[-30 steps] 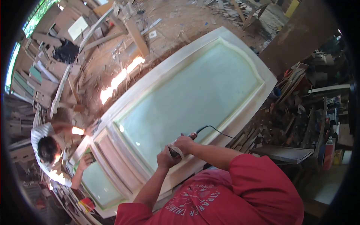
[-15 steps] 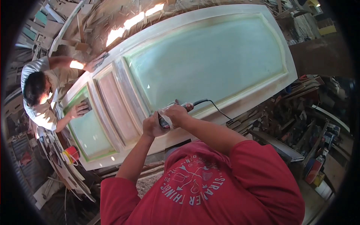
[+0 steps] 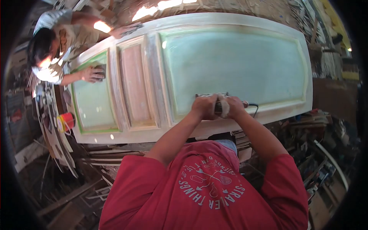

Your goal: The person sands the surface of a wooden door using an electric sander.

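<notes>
A corded power sander rests near the lower edge of the large pale green panel on a wooden door. My left hand is closed round its left side, and my right hand grips the right side, by the cord end. Part of the tool's body is hidden under my fingers; its flat dark base shows just beyond them. The black cord curves off to the right. Between the green panels lies a narrow pinkish panel with raised mouldings.
Across the door's left end leans a co-worker, one hand pressing a dark sanding block on the smaller green panel, the other on the door's far rail. A red and yellow bucket stands at left. Wood scraps lie around.
My view has turned, so the door appears more level. The sander has swung round between my hands, its base now facing away from me; both hands keep hold of it.
</notes>
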The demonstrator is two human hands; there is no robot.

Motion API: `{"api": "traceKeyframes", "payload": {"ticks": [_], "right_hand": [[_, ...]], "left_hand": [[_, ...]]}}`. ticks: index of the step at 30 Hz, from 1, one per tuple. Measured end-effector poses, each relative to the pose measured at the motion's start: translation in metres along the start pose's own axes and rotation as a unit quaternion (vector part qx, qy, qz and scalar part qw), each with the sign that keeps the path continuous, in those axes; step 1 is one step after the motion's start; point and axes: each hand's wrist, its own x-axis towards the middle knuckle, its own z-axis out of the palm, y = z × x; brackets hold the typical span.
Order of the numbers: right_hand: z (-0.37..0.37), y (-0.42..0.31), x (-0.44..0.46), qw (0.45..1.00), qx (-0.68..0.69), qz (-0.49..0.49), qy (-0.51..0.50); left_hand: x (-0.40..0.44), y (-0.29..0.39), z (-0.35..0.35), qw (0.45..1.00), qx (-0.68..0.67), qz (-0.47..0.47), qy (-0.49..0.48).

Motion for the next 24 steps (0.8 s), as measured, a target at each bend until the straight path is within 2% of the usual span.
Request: {"api": "traceKeyframes", "payload": {"ticks": [2,5,8,14,18,21,24], "right_hand": [[-0.034,-0.020,0.003,0.995,-0.047,0.045,-0.069],[-0.025,-0.031,0.005,0.994,-0.078,0.030,-0.075],[-0.017,-0.062,0.023,0.986,-0.074,0.037,-0.142],[0.007,-0.102,0.047,0.994,-0.062,-0.009,-0.095],[0.007,-0.107,0.071,0.996,-0.051,0.004,-0.071],[-0.017,-0.118,0.097,0.994,-0.061,0.027,-0.090],[-0.019,-0.117,0.097,0.996,-0.058,0.015,-0.065]], "left_hand": [[0.004,0.002,0.008,1.000,0.006,-0.012,-0.022],[-0.011,-0.004,-0.005,0.999,0.006,-0.013,-0.032],[-0.035,-0.022,-0.017,1.000,-0.012,-0.015,0.000],[-0.070,-0.055,-0.045,0.998,0.041,-0.043,-0.017],[-0.056,-0.076,-0.057,0.999,0.030,-0.007,0.031],[-0.037,-0.083,-0.074,0.998,0.059,-0.028,0.003],[-0.034,-0.076,-0.083,0.994,0.077,-0.063,-0.037]]}}
